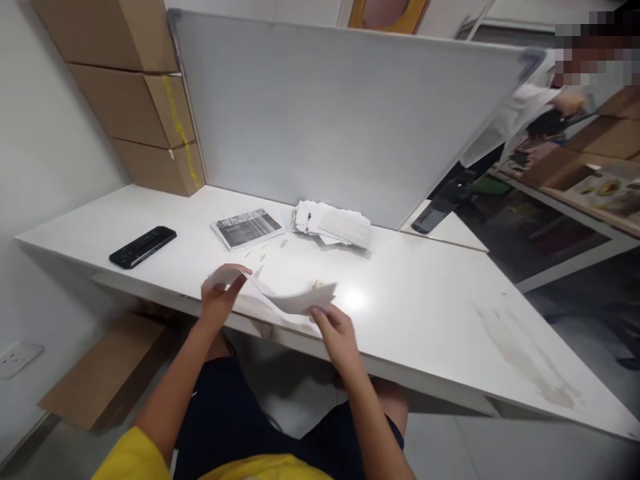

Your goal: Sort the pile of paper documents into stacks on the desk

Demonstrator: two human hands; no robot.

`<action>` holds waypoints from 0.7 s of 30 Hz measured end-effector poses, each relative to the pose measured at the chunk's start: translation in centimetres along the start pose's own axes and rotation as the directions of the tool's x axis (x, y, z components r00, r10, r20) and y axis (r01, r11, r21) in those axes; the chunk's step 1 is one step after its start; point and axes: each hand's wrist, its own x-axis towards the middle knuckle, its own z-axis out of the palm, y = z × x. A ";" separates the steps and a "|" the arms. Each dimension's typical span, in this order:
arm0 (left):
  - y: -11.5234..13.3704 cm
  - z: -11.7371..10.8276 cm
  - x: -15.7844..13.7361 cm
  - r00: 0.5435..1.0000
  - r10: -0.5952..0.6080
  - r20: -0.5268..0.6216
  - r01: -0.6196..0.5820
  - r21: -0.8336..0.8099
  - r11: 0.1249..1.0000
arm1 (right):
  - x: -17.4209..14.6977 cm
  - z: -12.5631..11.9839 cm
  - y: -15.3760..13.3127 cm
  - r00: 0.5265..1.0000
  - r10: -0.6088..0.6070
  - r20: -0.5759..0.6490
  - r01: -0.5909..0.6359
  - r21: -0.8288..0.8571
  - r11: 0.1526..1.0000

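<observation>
Between my two hands a white paper sheet is held above the front edge of the white table, bowed downward in the middle. My left hand pinches its left end with thumb and fingers. At the right end, my right hand grips it the same way. Whether it is one sheet or a few together I cannot tell. Beyond the hands lies a booklet with a grey printed cover. To its right sits a messy stack of paper pieces.
A black phone-like device lies on the table at left. A whiteboard stands along the back, beside stacked cardboard boxes. Another cardboard box is on the floor. At right, another person's hand is near a shelf with boxes.
</observation>
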 end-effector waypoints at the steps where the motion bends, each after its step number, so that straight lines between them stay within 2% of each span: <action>1: -1.2 -0.3 1.0 0.999 -0.007 -0.042 0.007 0.007 1.000 | 0.6 1.2 0.5 0.999 0.006 0.031 -0.005 -0.024 1.000; 3: -3.7 -1.0 2.3 0.993 -0.017 -0.115 0.015 -0.021 1.000 | 1.3 3.2 2.1 0.998 0.026 0.055 -0.025 -0.008 1.000; 6: -6.9 -1.9 2.4 0.987 -0.037 -0.157 0.027 -0.068 0.997 | 1.9 4.8 4.7 0.997 0.055 0.058 -0.061 0.098 0.993; 9: -8.1 -2.6 1.8 0.990 -0.045 -0.133 0.033 -0.091 0.995 | 2.6 5.3 5.8 0.994 0.082 0.069 -0.090 0.125 0.988; 12: -7.3 -2.8 1.1 0.990 -0.067 -0.121 0.057 -0.084 0.995 | 3.2 5.3 4.8 0.996 0.085 0.029 -0.089 0.161 0.983; 15: -5.2 -3.0 0.0 0.985 -0.125 -0.121 0.111 -0.113 0.987 | 2.6 5.3 3.6 0.997 0.076 0.026 -0.079 0.202 0.976; 19: -3.3 -4.0 -3.5 0.968 -0.202 -0.146 0.174 -0.182 0.968 | -0.8 3.7 4.1 0.976 0.120 0.180 -0.145 0.137 0.980; 21: -3.5 -5.0 -5.8 0.938 -0.302 -0.169 0.271 -0.183 0.945 | -3.8 1.9 5.5 0.957 0.198 0.212 -0.223 0.102 0.970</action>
